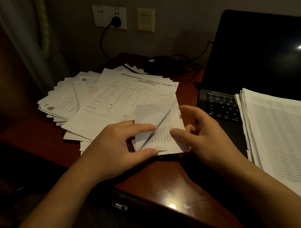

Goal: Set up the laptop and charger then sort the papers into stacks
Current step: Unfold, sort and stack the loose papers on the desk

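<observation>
Head view suggests setup is done: the laptop (260,51) stands open and the charger (116,21) is plugged into the wall socket. Sorting looks partway, with a squared stack (280,130) lying over the keyboard and a loose pile (69,102) fanned across the desk (151,182). Between them, the left hand (113,149) pinches a folded sheet (158,129). The right hand (205,138) seems to pinch its other edge, though the light is dim.

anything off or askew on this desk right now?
Two things. The thick paper stack lies on the laptop, covering the right of its keyboard. The loose papers at left are fanned askew, edges not squared. The left hand and right hand pinch a small sheaf.
</observation>
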Available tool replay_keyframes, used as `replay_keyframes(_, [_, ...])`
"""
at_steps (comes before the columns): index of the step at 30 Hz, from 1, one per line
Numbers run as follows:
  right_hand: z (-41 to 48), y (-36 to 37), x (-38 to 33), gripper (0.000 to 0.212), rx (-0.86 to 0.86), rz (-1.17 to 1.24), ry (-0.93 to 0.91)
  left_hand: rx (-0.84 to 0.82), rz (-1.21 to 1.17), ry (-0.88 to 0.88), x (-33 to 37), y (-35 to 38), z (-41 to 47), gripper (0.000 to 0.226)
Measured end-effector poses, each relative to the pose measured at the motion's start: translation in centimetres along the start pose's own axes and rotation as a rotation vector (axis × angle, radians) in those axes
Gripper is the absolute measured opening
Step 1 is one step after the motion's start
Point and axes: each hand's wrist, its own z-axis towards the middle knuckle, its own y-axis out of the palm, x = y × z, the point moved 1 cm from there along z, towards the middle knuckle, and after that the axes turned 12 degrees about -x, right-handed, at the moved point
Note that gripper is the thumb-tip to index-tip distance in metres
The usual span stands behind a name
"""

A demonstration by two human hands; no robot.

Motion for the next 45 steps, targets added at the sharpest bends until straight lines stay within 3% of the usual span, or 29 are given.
replay_keyframes(10, [-0.3, -0.7, -0.3, 0.058, -0.038, 0.13, 0.018, 0.044, -0.046, -0.001, 0.1, -0.1, 0.3, 0.035])
replay_keyframes(16, [-0.5, -0.3, -0.8, 0.065, -0.04, 0.156, 0.006, -0.006, -0.03, 0.028, 0.4, 0.0, -0.1, 0.063])
replay_keyframes(21, [-0.3, -0.3, -0.4, 0.07, -0.039, 0.205, 0.003, 0.051, -0.03, 0.064, 0.2, 0.1, 0.1, 0.047])
replay_keyframes(25, [-0.3, -0.4, -0.3, 0.07, -0.018, 0.061, 0.002, 0.081, -0.05, 0.023, 0.3, -0.2, 0.2, 0.068])
replay_keyframes(27, [-0.4, -0.4, -0.5, 0.069, -0.012, 0.053, -0.005, 0.073, -0.02, 0.061, 0.3, 0.0, 0.1, 0.052])
replay_keyframes(28, [-0.4, -0.4, -0.7, 0.067, -0.013, 0.075, -0.011, 0.043, -0.025, 0.054, 0.4, 0.0, 0.0, 0.045])
replay_keyframes(32, [-0.7, -0.2, -1.5, 0.055, -0.013, 0.267, -0.084, 0.006, 0.028, 0.034, 0.4, 0.0, -0.2, 0.069])
replay_keyframes(36, [-0.2, -0.1, -1.3, 0.067, -0.034, 0.498, -0.078, 0.087, -0.051, 0.023, 0.9, -0.1, 0.2, 0.094])
replay_keyframes(40, [0.2, 0.0, -1.0, 0.054, -0.064, 0.79, 0.058, 0.074, -0.239, -0.022, 1.6, -0.7, -0.1, 0.092])
replay_keyframes(45, [-0.1, -0.9, -1.0, 0.033, -0.172, 0.943, 0.133, -0.018, -0.468, 0.018, 3.0, 0.3, -0.8, 0.089])
